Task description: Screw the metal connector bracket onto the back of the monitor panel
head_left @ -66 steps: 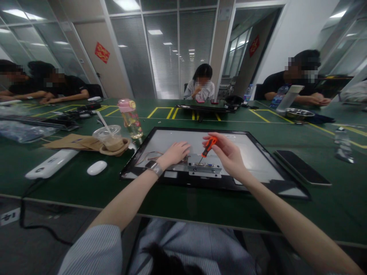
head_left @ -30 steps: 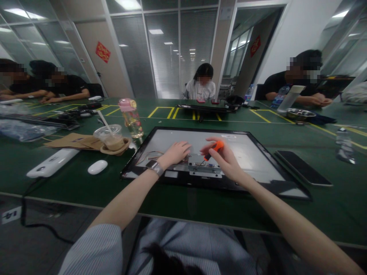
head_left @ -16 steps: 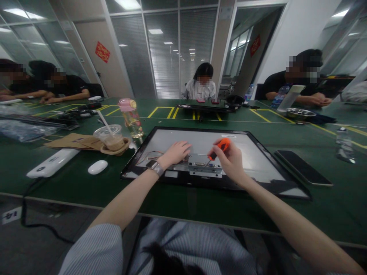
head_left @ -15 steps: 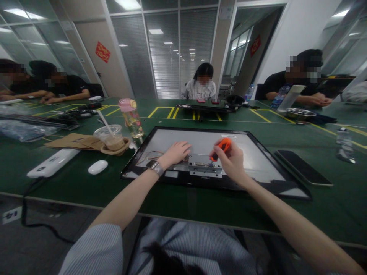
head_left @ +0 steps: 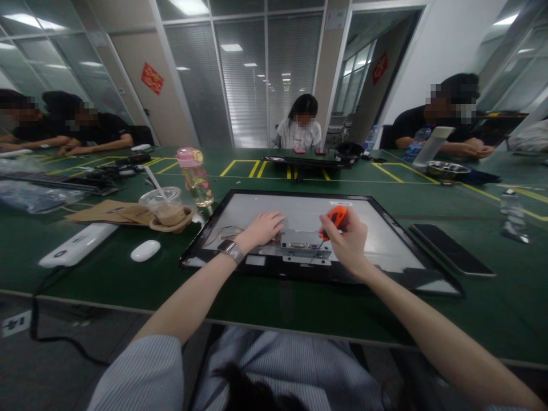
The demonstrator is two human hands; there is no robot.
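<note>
A monitor panel [head_left: 299,208] with a black frame lies flat on the green table before me. Near its front edge sits a metal bracket [head_left: 295,238] with connector ports. My right hand [head_left: 351,240] grips an orange-and-black screwdriver [head_left: 335,220], its shaft slanting down to the left in front of the bracket. Whether the tip touches a screw is too small to tell. My left hand [head_left: 263,227] lies flat on the panel at the bracket's left side, fingers stretched out. Thin wires [head_left: 229,232] run on the panel left of that hand.
Left of the panel are an iced drink cup [head_left: 166,208], a pink-lidded bottle [head_left: 194,177], a white earbud case [head_left: 145,250] and a white power strip [head_left: 79,244]. A phone [head_left: 451,249] lies to the right. Across the table sit several people, with another dark panel [head_left: 306,161].
My right hand has shifted slightly to the right with the screwdriver, whose shaft now stands a bit steeper. The left hand stays in place.
</note>
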